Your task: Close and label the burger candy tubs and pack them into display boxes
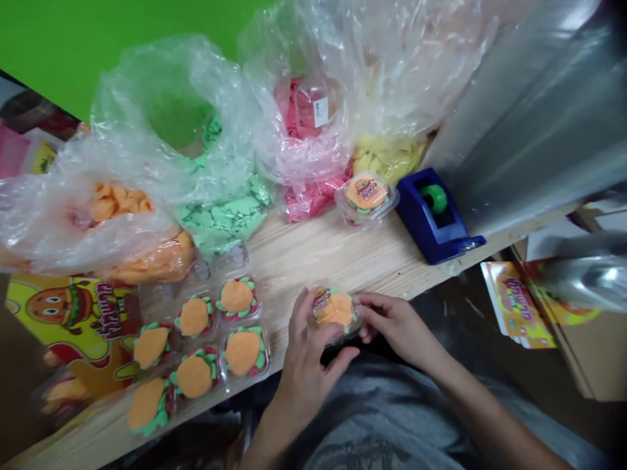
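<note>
Near the table's front edge, my left hand (313,352) wraps round the left side of a clear plastic box (337,308) that holds an orange-topped burger shape with green edges. A printed label shows on the box's left part. My right hand (385,321) pinches the box's right edge with its fingertips. To the left stand several clear trays with burger shapes (242,350), orange on top with green and red beneath. Beyond my hands rests another labelled clear box (367,194), its lid closed.
A blue tape dispenser (431,215) with green tape stands right of the labelled box. Plastic bags of orange (161,254), green (225,215), red (313,196) and yellow (389,156) pieces line the back. A printed burger carton (73,320) is at left; cardboard (592,352) lies at right.
</note>
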Demonstrator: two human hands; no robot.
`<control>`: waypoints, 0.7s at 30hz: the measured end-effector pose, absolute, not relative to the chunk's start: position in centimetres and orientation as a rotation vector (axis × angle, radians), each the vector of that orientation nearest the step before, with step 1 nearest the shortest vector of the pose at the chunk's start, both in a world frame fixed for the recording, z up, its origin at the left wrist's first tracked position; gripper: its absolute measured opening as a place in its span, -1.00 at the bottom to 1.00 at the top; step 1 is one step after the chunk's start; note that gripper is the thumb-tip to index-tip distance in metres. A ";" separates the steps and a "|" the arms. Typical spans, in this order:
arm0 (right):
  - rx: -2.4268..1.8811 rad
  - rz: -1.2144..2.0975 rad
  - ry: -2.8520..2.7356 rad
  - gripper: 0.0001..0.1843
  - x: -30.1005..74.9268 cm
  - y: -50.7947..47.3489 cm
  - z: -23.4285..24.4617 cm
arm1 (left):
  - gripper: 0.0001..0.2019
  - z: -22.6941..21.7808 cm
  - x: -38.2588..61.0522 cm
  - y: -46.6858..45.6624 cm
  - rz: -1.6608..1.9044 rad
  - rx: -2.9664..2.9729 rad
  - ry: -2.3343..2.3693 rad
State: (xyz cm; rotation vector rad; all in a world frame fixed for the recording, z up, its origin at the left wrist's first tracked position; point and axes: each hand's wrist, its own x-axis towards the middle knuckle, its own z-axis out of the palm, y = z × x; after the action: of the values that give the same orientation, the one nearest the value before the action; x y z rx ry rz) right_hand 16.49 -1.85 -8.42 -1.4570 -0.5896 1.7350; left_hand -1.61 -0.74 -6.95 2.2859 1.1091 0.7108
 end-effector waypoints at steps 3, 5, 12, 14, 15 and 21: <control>-1.387 1.773 -0.616 -0.65 16.8 -1.8 -8.5 | -0.45 -9.3 -1.0 -1.4 0.824 2.474 1.143; -1.358 1.787 -0.621 -0.60 16.9 -2.0 -8.5 | -0.42 -10.3 -0.8 -1.4 0.822 2.552 1.143; -1.350 1.780 -0.624 -0.57 16.7 -2.4 -8.6 | -0.34 -11.1 -1.0 -2.2 0.806 2.565 1.128; -1.361 1.770 -0.631 -0.59 16.6 -2.3 -8.7 | -0.35 -10.9 -1.1 -2.8 0.723 2.462 1.139; -1.367 1.766 -0.636 -0.60 16.5 -2.3 -8.7 | -0.37 -10.8 -1.1 -3.1 0.699 2.361 1.172; -1.382 1.705 -0.733 -0.69 16.1 -2.6 -8.1 | -0.56 -8.8 -1.7 -2.9 0.740 1.365 1.634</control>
State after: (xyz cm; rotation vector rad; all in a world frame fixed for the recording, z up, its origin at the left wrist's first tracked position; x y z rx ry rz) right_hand 16.12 -2.60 -8.11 -1.3816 -0.7329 1.7048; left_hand -1.68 -2.90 -8.82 1.3652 1.6338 0.7400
